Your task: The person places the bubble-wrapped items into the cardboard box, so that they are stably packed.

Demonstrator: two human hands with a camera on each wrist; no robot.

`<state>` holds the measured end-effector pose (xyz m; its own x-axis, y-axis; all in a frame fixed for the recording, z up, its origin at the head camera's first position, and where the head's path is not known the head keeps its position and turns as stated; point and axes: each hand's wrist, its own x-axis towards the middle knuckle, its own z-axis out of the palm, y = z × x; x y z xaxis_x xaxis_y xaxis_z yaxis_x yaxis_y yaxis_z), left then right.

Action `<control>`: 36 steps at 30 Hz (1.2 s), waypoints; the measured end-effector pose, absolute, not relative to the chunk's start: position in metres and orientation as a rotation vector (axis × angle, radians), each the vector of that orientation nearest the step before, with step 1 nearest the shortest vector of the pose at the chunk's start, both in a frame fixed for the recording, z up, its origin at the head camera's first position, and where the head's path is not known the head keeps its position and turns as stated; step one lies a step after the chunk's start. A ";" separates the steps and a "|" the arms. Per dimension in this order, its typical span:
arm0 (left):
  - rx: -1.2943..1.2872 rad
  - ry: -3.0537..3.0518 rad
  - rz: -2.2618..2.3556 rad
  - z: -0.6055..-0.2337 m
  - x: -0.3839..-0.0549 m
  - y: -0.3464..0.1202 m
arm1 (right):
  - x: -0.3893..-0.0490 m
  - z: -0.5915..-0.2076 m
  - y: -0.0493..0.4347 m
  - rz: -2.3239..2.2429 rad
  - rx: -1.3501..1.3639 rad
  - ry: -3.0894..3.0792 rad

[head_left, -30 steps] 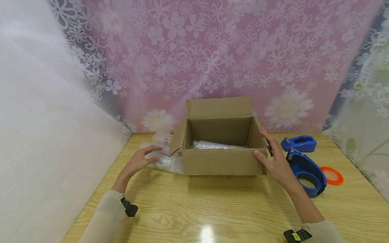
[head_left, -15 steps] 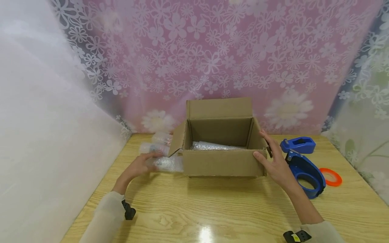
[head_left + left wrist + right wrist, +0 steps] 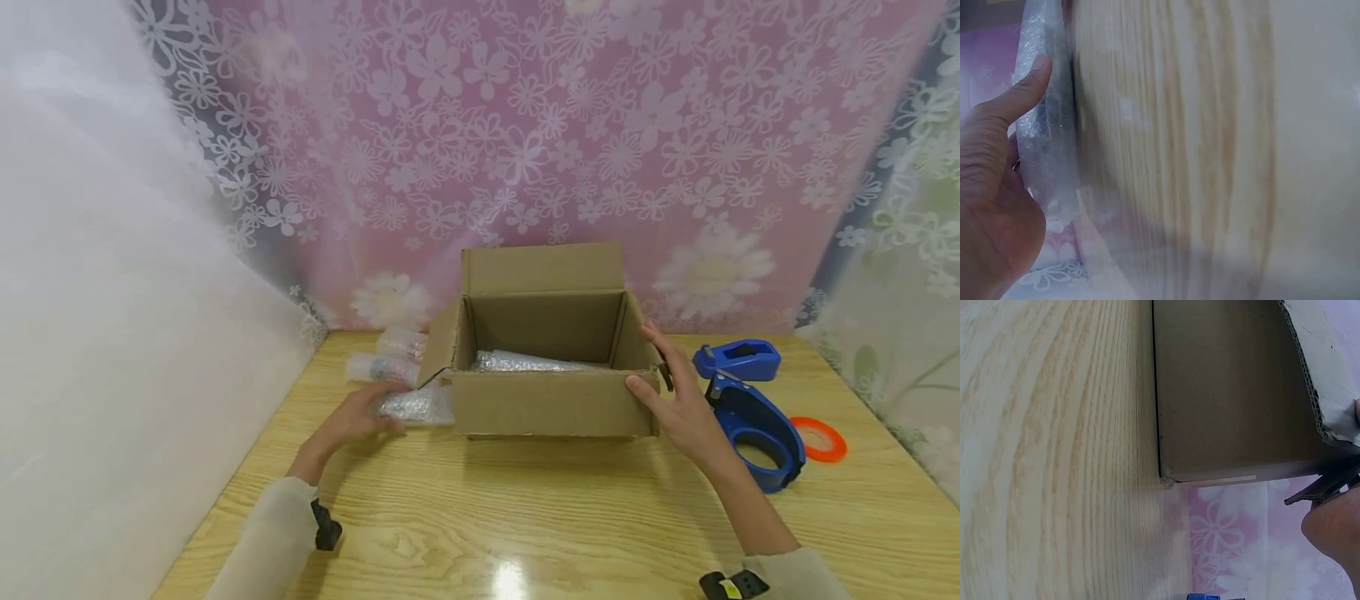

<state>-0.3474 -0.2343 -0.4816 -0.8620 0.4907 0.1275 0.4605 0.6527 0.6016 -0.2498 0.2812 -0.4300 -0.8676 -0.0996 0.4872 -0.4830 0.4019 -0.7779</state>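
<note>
In the head view my left hand point(image 3: 354, 418) holds the near bubble-wrapped package point(image 3: 418, 405) at its left end, beside the cardboard box point(image 3: 553, 405). The left wrist view has the thumb point(image 3: 1032, 87) lying along the bubble wrap point(image 3: 1050, 119), with the other fingers behind it, mostly hidden. My right hand point(image 3: 684, 415) grips the box's right front corner, thumb on the front panel and fingers along the right side. The box stands with its top open, back and left flaps folded out. Inside it lies another bubble-wrapped item point(image 3: 517, 361).
More bubble-wrapped packages point(image 3: 381, 367) lie left of the box, partly behind its left flap point(image 3: 438, 342). At the right are a blue tape dispenser point(image 3: 738, 359), a blue hand-held tape dispenser point(image 3: 787, 437) and an orange-red tape roll point(image 3: 836, 440). A floral curtain point(image 3: 525, 150) hangs behind.
My left hand has come down from open fingers above the packages and closed on the near one. The right hand and the box have stayed in place.
</note>
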 end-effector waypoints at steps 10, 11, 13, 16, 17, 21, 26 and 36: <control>0.802 2.867 0.991 -0.483 -0.339 -0.241 | -0.248 -0.431 0.278 1.455 0.512 -2.308; 0.799 2.875 0.987 -0.483 -0.338 -0.243 | -0.248 -0.430 0.278 1.456 0.514 -2.309; 0.799 2.885 0.972 -0.483 -0.336 -0.247 | -0.248 -0.430 0.278 1.453 0.515 -2.309; 0.804 2.891 0.971 -0.480 -0.333 -0.252 | -0.248 -0.429 0.278 1.457 0.508 -2.308; 0.804 2.894 0.970 -0.479 -0.332 -0.254 | -0.248 -0.429 0.279 1.456 0.505 -2.308; 0.782 2.915 0.956 -0.470 -0.327 -0.263 | -0.248 -0.429 0.281 1.456 0.502 -2.305; 0.722 2.922 0.946 -0.458 -0.321 -0.275 | -0.249 -0.430 0.281 1.453 0.507 -2.307; 0.583 2.964 1.006 -0.419 -0.314 -0.297 | -0.250 -0.431 0.281 1.456 0.500 -2.307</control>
<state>-0.3140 -0.2967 -0.4187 -0.9321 0.3274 0.1549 0.3541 0.7334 0.5802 -0.2498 0.2811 -0.4308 -0.8701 -0.1008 0.4825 -0.4789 0.4046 -0.7790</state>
